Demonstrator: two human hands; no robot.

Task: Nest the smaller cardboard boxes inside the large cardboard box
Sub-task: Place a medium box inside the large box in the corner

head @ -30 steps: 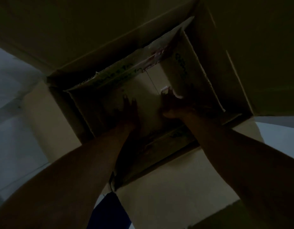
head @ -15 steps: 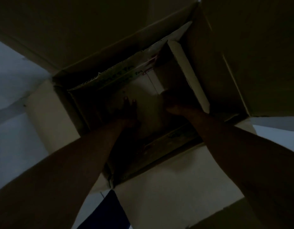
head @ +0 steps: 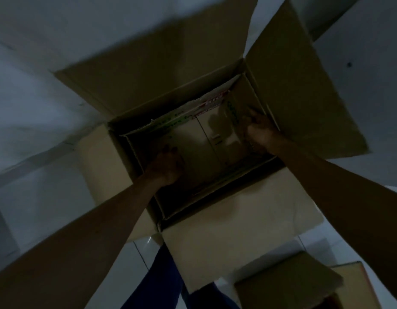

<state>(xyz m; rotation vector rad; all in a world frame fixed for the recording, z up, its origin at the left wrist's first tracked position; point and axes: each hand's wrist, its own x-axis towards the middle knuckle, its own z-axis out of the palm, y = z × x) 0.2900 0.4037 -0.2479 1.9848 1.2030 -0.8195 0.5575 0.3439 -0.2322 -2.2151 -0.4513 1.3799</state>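
Plain brown corrugated large box point(head: 293, 90), smaller box point(head: 202, 150) nested inside. Right hand point(head: 258, 130) grips its right flap; left hand point(head: 168, 162) lies flat inside, fingers relaxed.

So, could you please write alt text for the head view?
Both hands reach into a large cardboard box with open flaps, where a smaller box sits nested. The left hand rests on its floor; the right hand touches its right wall. The image is dim.
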